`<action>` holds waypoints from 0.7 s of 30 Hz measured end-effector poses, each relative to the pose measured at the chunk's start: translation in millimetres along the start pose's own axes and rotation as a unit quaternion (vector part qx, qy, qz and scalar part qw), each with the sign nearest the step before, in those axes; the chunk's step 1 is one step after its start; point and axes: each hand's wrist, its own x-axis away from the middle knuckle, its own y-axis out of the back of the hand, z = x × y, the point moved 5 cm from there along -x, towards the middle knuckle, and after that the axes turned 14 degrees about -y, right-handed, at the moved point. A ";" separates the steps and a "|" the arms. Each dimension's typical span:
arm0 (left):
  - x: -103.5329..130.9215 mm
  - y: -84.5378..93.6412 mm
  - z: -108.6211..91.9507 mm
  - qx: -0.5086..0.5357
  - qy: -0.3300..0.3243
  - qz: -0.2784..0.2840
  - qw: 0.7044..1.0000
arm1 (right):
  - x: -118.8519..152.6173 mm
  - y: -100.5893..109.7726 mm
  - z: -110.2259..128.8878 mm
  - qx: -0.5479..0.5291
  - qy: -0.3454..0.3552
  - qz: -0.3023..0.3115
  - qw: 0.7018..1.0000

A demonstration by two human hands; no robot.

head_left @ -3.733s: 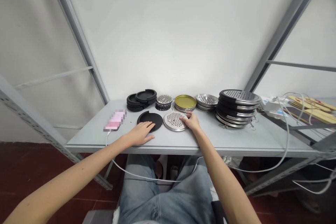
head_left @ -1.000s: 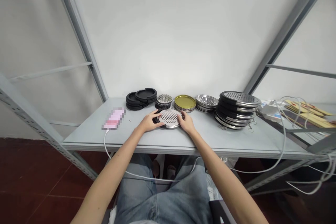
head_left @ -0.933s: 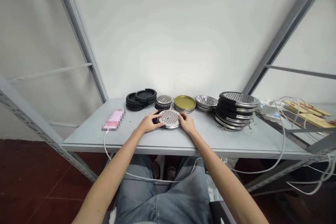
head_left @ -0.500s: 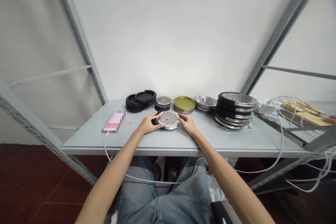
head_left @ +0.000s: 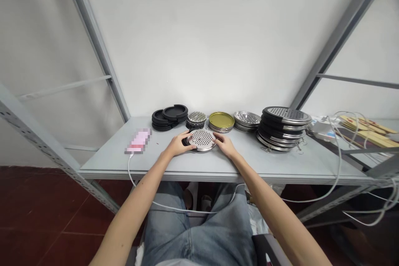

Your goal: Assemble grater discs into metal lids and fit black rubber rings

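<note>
A round perforated metal disc [head_left: 202,139] with a silver rim and a black part on its left lies flat on the table in front of me. My left hand [head_left: 180,144] grips its left edge, thumb near the front and fingers behind. At the opposite edge my right hand [head_left: 225,144] presses its thumb and fingers against the rim. Just behind the disc stand a small stack of studded metal discs [head_left: 196,117] and a stack of gold-coloured round plates [head_left: 221,119]. The disc's underside is hidden.
Black round holders [head_left: 174,112] are stacked at the back left, near a blurred pink phone [head_left: 139,140] on a white cable. Grater-like metal discs [head_left: 247,119] stand right of the gold plates. Beyond them rises a tall stack of assembled discs [head_left: 282,129]. Yellow strips [head_left: 364,124] lie far right.
The view has shifted slightly, so everything sits a little further right and higher. Both hands keep their hold on the disc.
</note>
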 end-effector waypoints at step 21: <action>1.0 -2.4 -7.8 -0.032 -0.028 0.020 0.999 | 6.8 -9.8 5.2 -0.034 0.032 0.035 0.998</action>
